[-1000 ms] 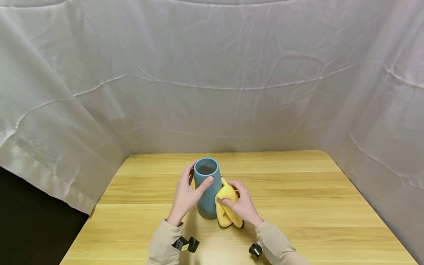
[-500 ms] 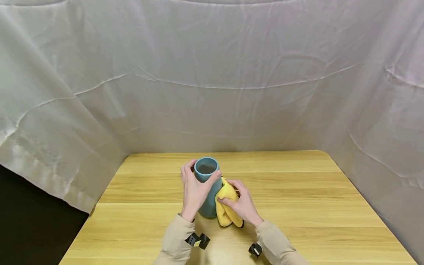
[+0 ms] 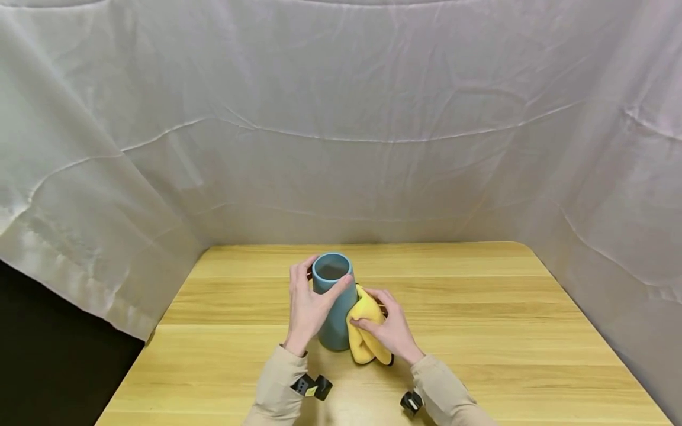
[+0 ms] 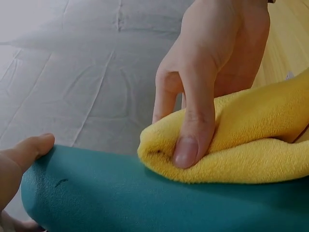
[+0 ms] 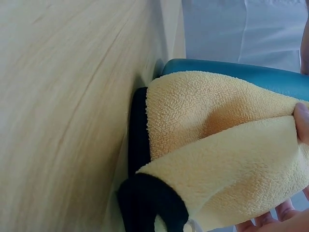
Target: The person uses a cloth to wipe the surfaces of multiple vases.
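A tall blue-green vase (image 3: 334, 322) stands upright on the table, its round mouth facing up. My left hand (image 3: 310, 310) grips it near the rim, thumb across the front and fingers round the far left side. In the left wrist view a small dark mark shows on the vase (image 4: 120, 193) near that thumb. With my right hand (image 3: 391, 328) I pinch a folded yellow cloth (image 3: 367, 340) and hold it against the vase's right side. The right wrist view shows the fluffy cloth (image 5: 231, 159) with black edging, its lower end close to the tabletop.
The light wooden table (image 3: 479, 331) extends to both sides and behind the vase. Grey-white fabric (image 3: 341, 177) hangs around the back and sides. A black area (image 3: 53, 355) lies beyond the table's left edge.
My left hand has shifted right around the vase's rim, its thumb farther across the front, then slightly back left. My right hand and the cloth have stayed almost still.
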Available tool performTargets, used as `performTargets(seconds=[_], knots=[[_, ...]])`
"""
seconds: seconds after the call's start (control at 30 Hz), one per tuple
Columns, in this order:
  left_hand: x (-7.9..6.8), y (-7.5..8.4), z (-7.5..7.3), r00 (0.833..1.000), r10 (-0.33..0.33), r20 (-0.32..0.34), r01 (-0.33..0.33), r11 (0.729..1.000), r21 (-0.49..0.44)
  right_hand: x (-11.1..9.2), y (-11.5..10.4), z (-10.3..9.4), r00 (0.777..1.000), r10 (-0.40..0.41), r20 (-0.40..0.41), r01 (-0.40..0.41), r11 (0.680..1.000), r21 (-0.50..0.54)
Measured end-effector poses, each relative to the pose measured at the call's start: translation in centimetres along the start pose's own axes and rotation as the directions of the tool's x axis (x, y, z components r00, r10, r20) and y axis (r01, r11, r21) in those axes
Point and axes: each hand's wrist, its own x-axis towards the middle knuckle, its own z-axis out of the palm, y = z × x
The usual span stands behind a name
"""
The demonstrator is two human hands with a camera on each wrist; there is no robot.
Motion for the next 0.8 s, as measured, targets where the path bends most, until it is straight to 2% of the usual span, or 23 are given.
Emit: performTargets(seconds=[0.33, 0.53, 0.67, 0.8], knots=[[0.7, -1.0, -1.1, 0.994, 0.041, 0.098, -0.029, 0.993, -0.114, -0.2, 0.3, -0.1, 1.0, -0.002, 0.001, 0.002, 1.0, 0.0], [1.2, -1.6, -1.9, 0.983, 0.01, 0.181, 0.03, 0.976, -0.216, -0.2, 0.4, -0.1, 1.0, -0.013, -0.006, 0.013, 1.0, -0.001], [1.5, -1.8, -2.3, 0.974, 0.001, 0.228, 0.053, 0.971, -0.232, -0.2, 0.4, -0.1, 1.0, -0.002, -0.005, 0.003, 1.0, 0.007], [1.7, -1.8, -2.5, 0.967, 0.013, 0.254, 0.048, 0.971, -0.233, -0.1, 0.2, -0.1, 1.0, 0.024, -0.004, -0.024, 0.999, 0.021]])
